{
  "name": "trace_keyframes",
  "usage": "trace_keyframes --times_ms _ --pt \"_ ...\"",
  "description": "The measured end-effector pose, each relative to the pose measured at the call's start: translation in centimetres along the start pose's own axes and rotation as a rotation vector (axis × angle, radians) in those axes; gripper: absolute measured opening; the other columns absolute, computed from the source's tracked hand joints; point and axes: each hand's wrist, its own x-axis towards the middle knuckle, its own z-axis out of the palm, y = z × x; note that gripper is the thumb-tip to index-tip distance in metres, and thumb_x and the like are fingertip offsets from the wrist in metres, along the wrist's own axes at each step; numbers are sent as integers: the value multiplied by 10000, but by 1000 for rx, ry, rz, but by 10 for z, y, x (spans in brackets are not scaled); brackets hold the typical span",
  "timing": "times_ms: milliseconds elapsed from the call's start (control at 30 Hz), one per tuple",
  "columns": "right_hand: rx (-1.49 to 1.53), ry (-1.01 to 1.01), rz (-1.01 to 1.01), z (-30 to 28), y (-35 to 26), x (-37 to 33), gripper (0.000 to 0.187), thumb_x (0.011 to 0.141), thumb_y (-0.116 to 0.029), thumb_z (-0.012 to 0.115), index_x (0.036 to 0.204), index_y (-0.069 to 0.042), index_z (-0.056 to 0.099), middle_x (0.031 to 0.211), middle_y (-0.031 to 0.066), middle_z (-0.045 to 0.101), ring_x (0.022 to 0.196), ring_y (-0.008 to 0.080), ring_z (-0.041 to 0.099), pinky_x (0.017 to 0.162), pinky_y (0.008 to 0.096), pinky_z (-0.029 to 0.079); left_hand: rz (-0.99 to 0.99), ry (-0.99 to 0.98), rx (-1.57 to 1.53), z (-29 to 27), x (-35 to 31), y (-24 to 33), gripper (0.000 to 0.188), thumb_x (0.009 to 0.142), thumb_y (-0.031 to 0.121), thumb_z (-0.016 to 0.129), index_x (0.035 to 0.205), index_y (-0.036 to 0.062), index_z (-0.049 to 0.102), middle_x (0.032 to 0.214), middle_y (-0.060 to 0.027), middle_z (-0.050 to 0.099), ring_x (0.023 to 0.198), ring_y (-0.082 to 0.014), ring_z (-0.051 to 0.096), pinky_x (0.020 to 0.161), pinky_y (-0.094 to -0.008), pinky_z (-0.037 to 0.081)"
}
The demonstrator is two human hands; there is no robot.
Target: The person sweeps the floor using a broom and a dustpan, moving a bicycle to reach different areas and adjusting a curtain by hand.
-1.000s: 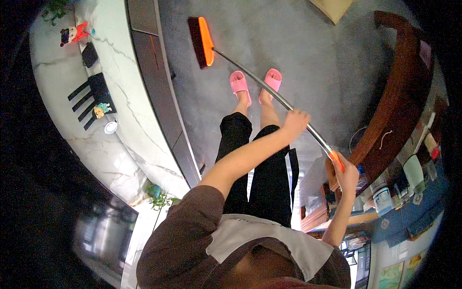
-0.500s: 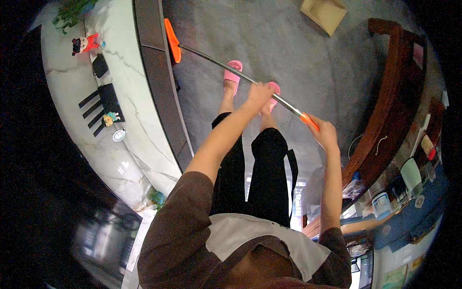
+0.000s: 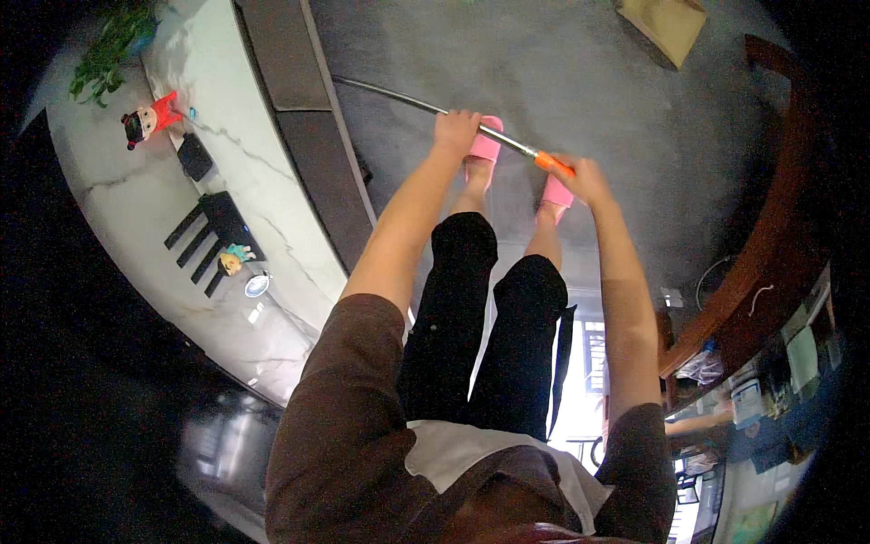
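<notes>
A mop [image 3: 390, 94] with a silver pole and an orange grip slants across the floor in front of me. My left hand [image 3: 458, 133] is wrapped round the middle of the pole. Closed on the orange grip at the pole's near end is my right hand [image 3: 589, 183]. The pole's far end runs to the lower edge of the grey cabinet [image 3: 283, 54] on the left, and the mop's head is out of sight there. My feet, in pink slippers [image 3: 487, 145], stand just below the pole.
On the left, a white marble top [image 3: 272, 218] carries a red figurine [image 3: 152, 118], a small doll [image 3: 236, 259], black boxes and a plant [image 3: 113, 50]. A dark wooden piece of furniture [image 3: 757, 263] curves along the right. A tan bin [image 3: 666, 27] lies far right on grey floor.
The mop's orange head, visible earlier beside the cabinet, has gone out of sight at its lower edge. Both hands have shifted left with the pole, relative to my feet.
</notes>
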Motion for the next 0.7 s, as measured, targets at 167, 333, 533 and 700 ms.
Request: trace_keyframes --times_ms 167,333,533,700 --pt "-79 -71 45 -6 -41 32 330 719 -425 435 939 -208 548 792 122 562 711 306 534 614 363 421 -42 -3 -81 -1 10 -42 201 705 235 480 878 133 463 844 -54 516 786 -232 519 584 -366 423" --pt "-169 -22 110 -9 -68 24 322 722 -433 424 927 -221 551 772 126 562 699 305 534 594 370 422 -45 135 -54 -12 4 -56 204 695 231 492 860 116 458 850 -61 514 781 -233 515 586 -385 423" --pt "6 69 348 -25 -70 -88 324 702 -427 476 894 -183 570 715 139 555 641 305 531 561 366 417 167 -267 -157 -39 -29 23 152 749 195 404 872 131 467 804 -53 538 772 -225 527 571 -354 433" --pt "-209 63 649 -68 -110 -210 304 714 -383 489 918 -169 560 704 125 559 655 296 538 575 360 413 536 -155 -262 -64 -90 118 166 710 165 432 864 133 486 786 -64 532 789 -215 516 599 -353 421"
